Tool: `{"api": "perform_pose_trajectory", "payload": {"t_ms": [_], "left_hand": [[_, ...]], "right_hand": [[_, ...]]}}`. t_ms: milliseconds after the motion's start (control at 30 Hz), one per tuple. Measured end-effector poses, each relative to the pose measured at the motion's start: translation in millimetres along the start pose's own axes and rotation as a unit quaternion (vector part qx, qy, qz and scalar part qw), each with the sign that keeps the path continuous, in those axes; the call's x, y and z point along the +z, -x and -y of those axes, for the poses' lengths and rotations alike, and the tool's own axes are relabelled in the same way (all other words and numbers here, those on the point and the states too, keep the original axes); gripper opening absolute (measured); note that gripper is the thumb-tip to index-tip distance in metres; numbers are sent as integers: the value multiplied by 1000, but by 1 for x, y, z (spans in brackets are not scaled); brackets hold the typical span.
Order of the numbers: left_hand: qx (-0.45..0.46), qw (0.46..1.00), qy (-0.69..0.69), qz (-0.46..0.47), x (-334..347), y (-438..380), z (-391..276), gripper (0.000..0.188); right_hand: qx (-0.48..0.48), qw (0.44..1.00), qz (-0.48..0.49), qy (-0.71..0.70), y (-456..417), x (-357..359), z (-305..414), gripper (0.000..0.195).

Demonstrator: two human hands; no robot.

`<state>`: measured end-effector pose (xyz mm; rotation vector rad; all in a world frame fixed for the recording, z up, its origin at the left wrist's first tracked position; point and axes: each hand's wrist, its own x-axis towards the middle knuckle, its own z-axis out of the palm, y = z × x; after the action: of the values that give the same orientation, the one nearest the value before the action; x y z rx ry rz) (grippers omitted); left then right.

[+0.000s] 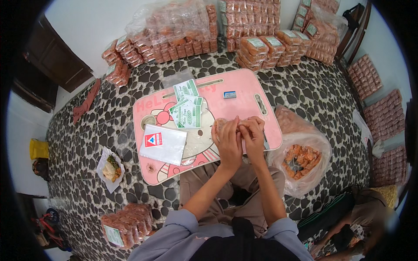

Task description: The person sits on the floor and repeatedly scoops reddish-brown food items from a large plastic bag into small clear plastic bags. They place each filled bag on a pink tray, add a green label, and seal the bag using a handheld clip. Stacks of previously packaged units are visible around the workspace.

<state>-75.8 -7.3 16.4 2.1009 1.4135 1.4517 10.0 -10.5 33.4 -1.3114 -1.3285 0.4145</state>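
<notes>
Both hands meet over the right front part of a pink folding table (241, 83). My left hand (227, 140) lies over a small clear plastic packet (220, 123) of orange-brown food, gripping it. At the packet's other end, the fingers of my right hand (253, 132) are bunched together; they cover most of it. Beside my right hand lies a slim dark tool (265, 142), partly hidden. Printed green-and-white labels (189, 112) are fanned out left of my hands. Nearer me rests a stack of clear plastic bags (165, 153) with a red-and-white sticker.
A small blue-grey box (229, 94) sits on the table. To the right, an open plastic bag (302, 163) holds orange-brown pieces. Food on white paper (111, 169) lies on the floor at left. Packed snack bundles (186, 49) line the wall. Another person (346, 225) sits at lower right.
</notes>
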Motion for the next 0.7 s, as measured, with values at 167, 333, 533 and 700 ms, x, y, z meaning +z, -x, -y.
{"api": "perform_pose_trajectory", "payload": {"t_ms": [167,333,533,700], "left_hand": [[-4,996,32,85,-22,-23,4,45],[-54,976,139,159,-35,-49,17,50],[-69,970,179,150,-19,-70,32,39],[-62,977,141,147,-18,-75,32,35]], "right_hand": [[5,1000,10,-2,-5,-10,-3,14],[-46,996,44,67,-19,-17,-7,20],[55,996,50,-41,-46,-21,2,20],[-156,966,72,195,-55,-17,-5,16]]}}
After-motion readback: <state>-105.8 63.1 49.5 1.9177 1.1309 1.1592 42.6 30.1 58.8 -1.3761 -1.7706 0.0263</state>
